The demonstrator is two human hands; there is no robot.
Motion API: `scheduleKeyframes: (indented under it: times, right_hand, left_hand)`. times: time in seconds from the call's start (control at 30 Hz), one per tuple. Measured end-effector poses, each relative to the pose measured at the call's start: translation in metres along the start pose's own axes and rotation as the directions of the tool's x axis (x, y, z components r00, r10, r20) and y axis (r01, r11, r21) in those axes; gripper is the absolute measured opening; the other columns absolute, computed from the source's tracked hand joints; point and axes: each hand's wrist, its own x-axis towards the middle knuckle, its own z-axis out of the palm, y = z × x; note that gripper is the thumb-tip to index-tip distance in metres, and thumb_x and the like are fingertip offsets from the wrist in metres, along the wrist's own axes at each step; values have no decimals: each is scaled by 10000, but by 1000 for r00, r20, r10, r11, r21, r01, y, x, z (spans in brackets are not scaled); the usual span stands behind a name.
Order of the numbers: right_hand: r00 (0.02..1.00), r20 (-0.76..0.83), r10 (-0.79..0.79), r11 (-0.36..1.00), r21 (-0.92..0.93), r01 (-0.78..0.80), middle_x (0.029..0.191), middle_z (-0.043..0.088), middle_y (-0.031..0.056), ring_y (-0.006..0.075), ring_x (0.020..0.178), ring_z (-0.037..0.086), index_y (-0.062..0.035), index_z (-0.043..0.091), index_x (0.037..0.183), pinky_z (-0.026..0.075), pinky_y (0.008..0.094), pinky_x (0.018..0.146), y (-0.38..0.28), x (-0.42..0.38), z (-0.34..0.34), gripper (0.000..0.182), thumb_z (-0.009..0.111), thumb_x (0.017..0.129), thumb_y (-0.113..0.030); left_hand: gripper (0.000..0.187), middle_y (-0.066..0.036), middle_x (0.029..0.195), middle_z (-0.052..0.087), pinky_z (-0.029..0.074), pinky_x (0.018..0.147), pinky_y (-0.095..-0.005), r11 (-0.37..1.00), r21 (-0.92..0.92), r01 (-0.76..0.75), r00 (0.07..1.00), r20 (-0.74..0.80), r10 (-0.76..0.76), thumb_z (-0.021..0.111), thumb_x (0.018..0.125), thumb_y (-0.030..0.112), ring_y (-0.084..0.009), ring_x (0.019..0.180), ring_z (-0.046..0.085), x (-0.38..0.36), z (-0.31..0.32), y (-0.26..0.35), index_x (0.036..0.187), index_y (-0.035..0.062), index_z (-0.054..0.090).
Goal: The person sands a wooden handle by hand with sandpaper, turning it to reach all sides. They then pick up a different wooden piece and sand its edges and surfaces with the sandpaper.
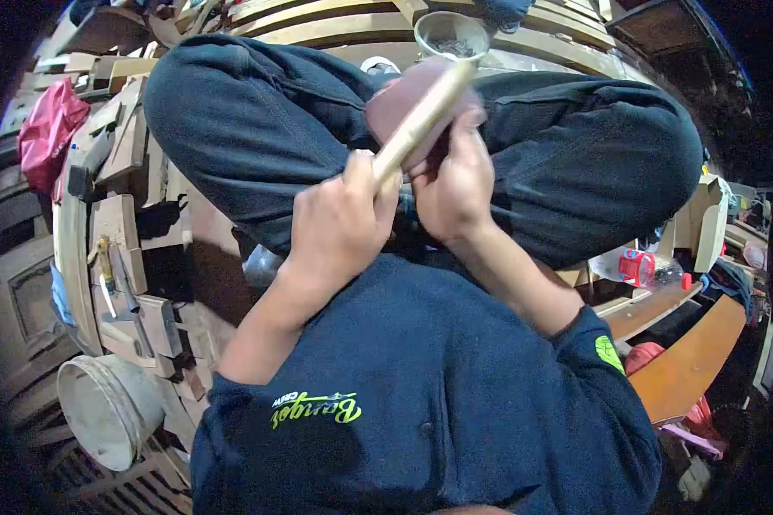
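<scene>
My left hand (pixel 343 210) is closed around the lower end of a pale wooden stick (pixel 421 120). The stick slants up and to the right, above my crossed legs. Behind it, partly covered by it, is a pinkish-brown sheet (pixel 395 103) that looks like sandpaper. My right hand (pixel 459 189) grips this sheet close to the stick, thumb up; its other fingers are mostly hidden and slightly blurred. Beyond the stick's far end stands a clear round tub (pixel 451 36) with small dark bits inside.
Wooden boards (pixel 318 30) lie across the far side. At the left are wood offcuts, a pink plastic bag (pixel 50 137), a knife-like tool (pixel 105 262) and a whitish bucket (pixel 112 412). To the right lie a plastic bottle (pixel 637 268) and an orange-brown board (pixel 691 360).
</scene>
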Motion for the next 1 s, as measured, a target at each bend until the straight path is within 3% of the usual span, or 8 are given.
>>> scheduleKeyframes:
  times: [0.5,0.63,0.7,0.77,0.8,0.9,0.93,1.0]
  right_hand:
    - [957,126,262,963,-95,-252,991,582,57,140,859,549,-55,513,1119,458,277,689,25,0,-19,423,348,991,-423]
    - [944,-189,269,950,211,-229,999,583,71,153,865,556,-57,508,1130,462,279,684,4,8,8,432,333,991,-428]
    - [970,-66,233,962,160,-220,1186,532,84,183,1065,541,-47,429,1268,472,306,869,26,21,-41,455,288,1004,-390]
    - [701,700,134,928,160,-337,1170,536,70,172,952,554,-66,441,1267,474,286,768,42,33,-68,431,278,1010,-372]
    - [954,126,274,962,-58,-268,1157,539,61,166,871,544,-66,449,1262,457,272,703,25,8,-12,446,278,1007,-390]
    - [993,45,107,949,-303,-88,1168,537,58,166,893,548,-71,445,1267,462,273,720,25,20,-35,464,292,999,-416]
    - [969,-113,218,964,181,-196,1138,539,56,158,886,545,-74,456,1247,462,264,718,15,19,-18,464,303,992,-429]
    - [980,-78,184,977,128,-173,1009,552,64,148,868,536,-44,489,1138,455,279,721,12,8,-14,387,336,1001,-372]
  left_hand:
    - [287,-249,635,577,446,547,-534,995,7,98,992,-76,-97,522,902,316,-457,642,578,2,-12,-13,833,38,502]
    - [262,-229,630,595,475,554,-518,986,153,67,991,103,-84,524,897,286,-428,611,601,-14,-9,-13,821,37,498]
    - [254,-226,632,598,471,557,-524,985,153,78,985,144,-100,516,902,280,-435,609,597,-15,-7,-12,819,41,495]
    - [251,-227,613,593,472,549,-523,996,50,73,997,-44,-71,519,899,281,-429,597,601,0,-7,-12,822,43,492]
    - [253,-225,597,586,473,544,-521,996,46,76,992,-102,-71,522,898,284,-420,580,600,6,-6,-10,823,45,494]
    - [261,-226,592,581,474,541,-514,993,106,59,995,72,-66,521,900,287,-417,574,596,-5,-11,-6,814,43,494]
    - [261,-226,592,581,474,541,-514,992,105,66,995,68,-73,521,900,287,-417,574,596,-6,-10,-6,814,43,494]
    - [264,-222,593,585,477,535,-509,993,89,81,996,31,-84,520,900,288,-411,570,599,-5,-6,-6,814,40,493]
